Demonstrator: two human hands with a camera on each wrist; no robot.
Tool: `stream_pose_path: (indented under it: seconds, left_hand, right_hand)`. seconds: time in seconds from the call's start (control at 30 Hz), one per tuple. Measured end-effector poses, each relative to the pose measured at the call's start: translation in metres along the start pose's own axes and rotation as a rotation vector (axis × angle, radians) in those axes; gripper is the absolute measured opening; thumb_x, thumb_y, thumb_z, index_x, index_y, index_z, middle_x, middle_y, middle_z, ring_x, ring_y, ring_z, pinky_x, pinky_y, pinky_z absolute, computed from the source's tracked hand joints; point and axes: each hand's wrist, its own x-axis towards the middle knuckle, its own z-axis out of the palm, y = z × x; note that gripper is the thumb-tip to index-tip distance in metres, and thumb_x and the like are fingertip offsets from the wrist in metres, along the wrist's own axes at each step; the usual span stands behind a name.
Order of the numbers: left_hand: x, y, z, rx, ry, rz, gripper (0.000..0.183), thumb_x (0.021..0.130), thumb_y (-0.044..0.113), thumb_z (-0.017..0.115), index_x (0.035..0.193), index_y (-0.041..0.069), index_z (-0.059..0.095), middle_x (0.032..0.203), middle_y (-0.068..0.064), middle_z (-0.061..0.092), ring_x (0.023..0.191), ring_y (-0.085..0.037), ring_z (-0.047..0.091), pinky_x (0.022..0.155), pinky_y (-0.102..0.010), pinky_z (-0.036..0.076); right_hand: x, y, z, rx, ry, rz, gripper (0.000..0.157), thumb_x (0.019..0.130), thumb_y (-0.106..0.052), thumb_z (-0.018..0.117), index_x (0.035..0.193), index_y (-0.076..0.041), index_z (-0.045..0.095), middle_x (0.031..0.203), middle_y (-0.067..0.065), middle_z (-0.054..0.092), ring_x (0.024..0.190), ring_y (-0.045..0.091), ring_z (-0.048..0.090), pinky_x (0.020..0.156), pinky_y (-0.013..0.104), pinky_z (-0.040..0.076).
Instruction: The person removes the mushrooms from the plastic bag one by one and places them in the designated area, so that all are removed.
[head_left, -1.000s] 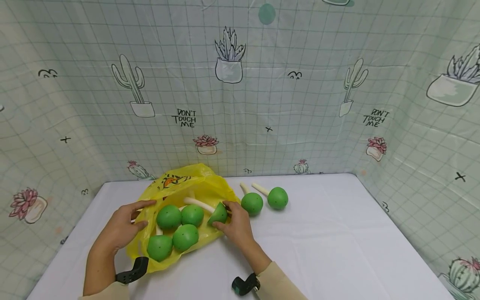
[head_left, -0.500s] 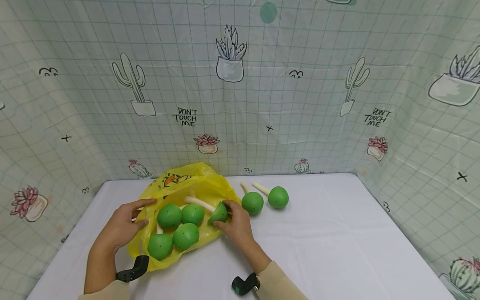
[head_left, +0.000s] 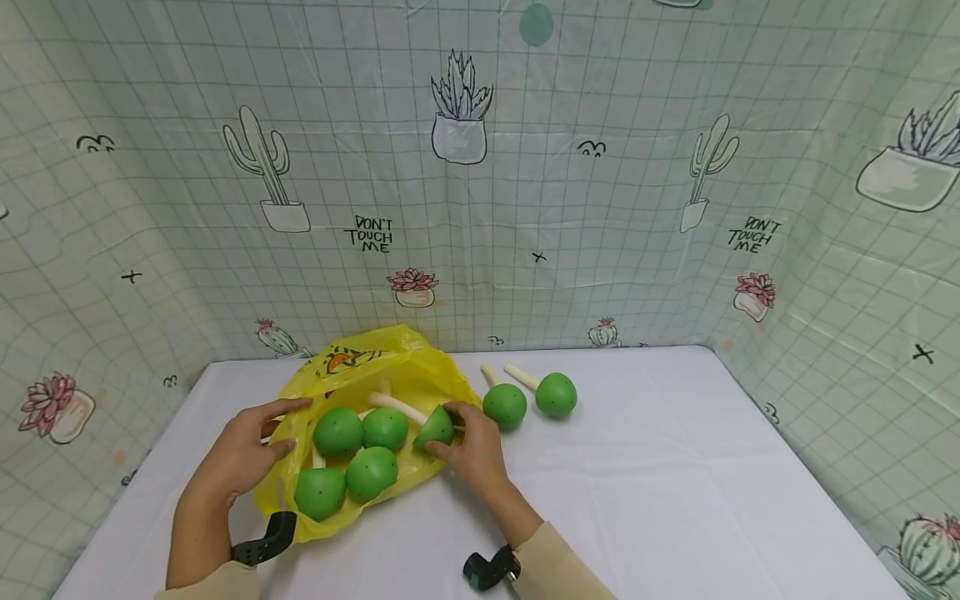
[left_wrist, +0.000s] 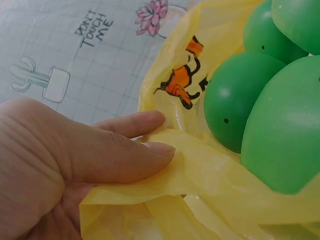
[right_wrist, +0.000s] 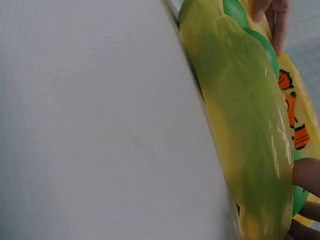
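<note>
A yellow plastic bag [head_left: 442, 367] lies on its side, mouth toward me, with several green-capped, white-stemmed toy mushrooms [head_left: 371, 473] inside. My left hand [head_left: 238, 450] pinches the bag's left edge between thumb and fingers; in the left wrist view the thumb [left_wrist: 125, 162] presses on the folded plastic. At the right side of the mouth, my right hand [head_left: 474, 446] holds another toy mushroom [head_left: 437, 427] by its cap, the stem pointing into the bag. In the right wrist view the bag's front lip hides most of the caps.
Two more mushrooms, one nearer the bag [head_left: 505, 407] and one farther right [head_left: 556, 395], lie outside on the white-covered table [head_left: 660, 483]. A patterned cloth backdrop [head_left: 600, 250] rises behind the table and along both sides.
The mushroom in my right hand has shifted very slightly left. Both hands and the bag stay in practically the same place.
</note>
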Motion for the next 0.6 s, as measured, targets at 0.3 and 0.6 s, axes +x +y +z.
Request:
stream_pose_path:
  seconds: [0.3, 0.6]
  left_hand:
    - [0.0, -0.001, -0.001, 0.003, -0.005, 0.006, 0.061, 0.095, -0.013, 0.062, 0.154, 0.0, 0.05, 0.161, -0.035, 0.034, 0.137, -0.064, 0.041, 0.107, -0.071, 0.044]
    - [-0.001, 0.0, -0.001, -0.008, -0.008, 0.011, 0.061, 0.095, -0.014, 0.061, 0.154, -0.001, 0.05, 0.16, -0.035, 0.035, 0.138, -0.063, 0.041, 0.106, -0.069, 0.045]
  right_hand:
    - [0.001, -0.003, -0.006, 0.018, -0.016, -0.014, 0.057, 0.079, -0.005, 0.093, 0.128, 0.004, 0.067, 0.122, 0.017, 0.071, 0.111, 0.032, 0.07, 0.094, 0.039, 0.06]
    - [0.001, -0.011, -0.015, 0.055, -0.04, 0.005, 0.057, 0.08, -0.006, 0.092, 0.13, 0.005, 0.066, 0.124, 0.018, 0.07, 0.113, 0.033, 0.069, 0.093, 0.037, 0.061]
